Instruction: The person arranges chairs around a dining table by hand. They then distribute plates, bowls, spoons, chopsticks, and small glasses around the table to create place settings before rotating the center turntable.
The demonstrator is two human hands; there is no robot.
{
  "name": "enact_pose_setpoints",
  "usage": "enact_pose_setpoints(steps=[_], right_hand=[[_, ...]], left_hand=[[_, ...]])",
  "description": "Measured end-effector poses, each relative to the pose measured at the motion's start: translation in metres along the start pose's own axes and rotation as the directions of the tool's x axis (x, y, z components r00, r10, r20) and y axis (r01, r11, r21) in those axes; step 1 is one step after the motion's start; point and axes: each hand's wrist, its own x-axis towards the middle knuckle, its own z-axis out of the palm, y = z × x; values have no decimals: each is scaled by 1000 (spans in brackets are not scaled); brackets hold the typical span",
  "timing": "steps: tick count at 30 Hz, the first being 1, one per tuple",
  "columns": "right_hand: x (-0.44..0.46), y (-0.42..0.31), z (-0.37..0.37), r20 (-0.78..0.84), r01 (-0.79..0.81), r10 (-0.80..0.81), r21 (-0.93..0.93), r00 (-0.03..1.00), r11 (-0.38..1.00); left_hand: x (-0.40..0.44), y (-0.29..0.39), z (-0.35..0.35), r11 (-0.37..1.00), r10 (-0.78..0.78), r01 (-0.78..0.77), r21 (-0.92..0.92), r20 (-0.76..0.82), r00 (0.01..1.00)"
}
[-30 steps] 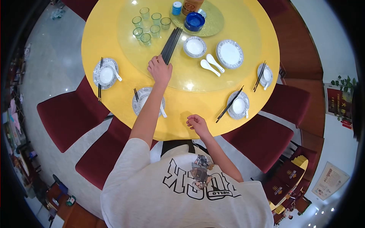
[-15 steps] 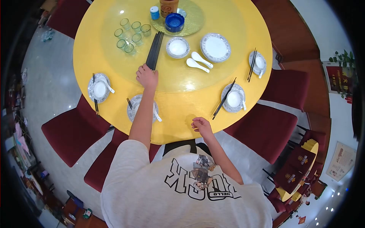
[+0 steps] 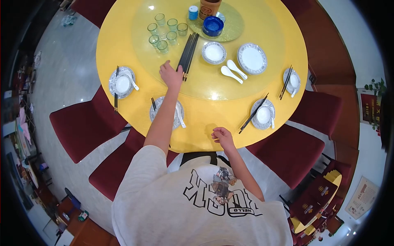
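My left hand (image 3: 171, 77) reaches over the glass turntable (image 3: 197, 91) with its fingers apart. It is beside the lower left edge of a bundle of black chopsticks (image 3: 188, 55); the thumb is close to them, and whether it touches cannot be told. My forearm covers part of a place setting, a patterned plate (image 3: 155, 117) with a white spoon (image 3: 179, 117) and chopsticks. Above the table's near edge is my right hand (image 3: 223, 137), loosely curled, fingers slightly apart, with nothing in it.
Several green-rimmed glasses (image 3: 172, 37), stacked bowls (image 3: 214, 52), stacked plates (image 3: 252, 58), two spoons (image 3: 232, 74) and a blue ashtray (image 3: 213, 26) stand on the turntable. Other settings include a left plate (image 3: 111, 87) and a right plate (image 3: 256, 107). Maroon chairs (image 3: 287, 153) surround the yellow table.
My left hand has come off the lower ends of the chopsticks to their left, its fingers spreading. The chopstick ends are more visible and fanned. The whole view has shifted; my right hand stays similar.
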Motion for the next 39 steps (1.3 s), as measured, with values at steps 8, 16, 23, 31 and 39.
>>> enact_pose_setpoints(steps=[8, 16, 23, 31, 39], right_hand=[[0, 3, -1, -25, -36, 35, -15, 999, 999], [-8, 10, -14, -112, -21, 19, -10, 994, 1000], [11, -9, 6, -67, 83, -81, 27, 994, 996], [26, -34, 65, 169, 110, -96, -78, 981, 991], [8, -17, 53, 170, 90, -71, -103, 983, 991]], left_hand=[[92, -27, 24, 962, -185, 163, -218, -85, 979], [98, -27, 37, 937, -110, 37, -348, -195, 975], [5, -26, -102, 754, -86, 22, -656, -65, 994], [-113, -54, -201, 991, 26, 15, -130, 309, 951], [-130, -65, -175, 957, 261, -288, 34, 332, 907]])
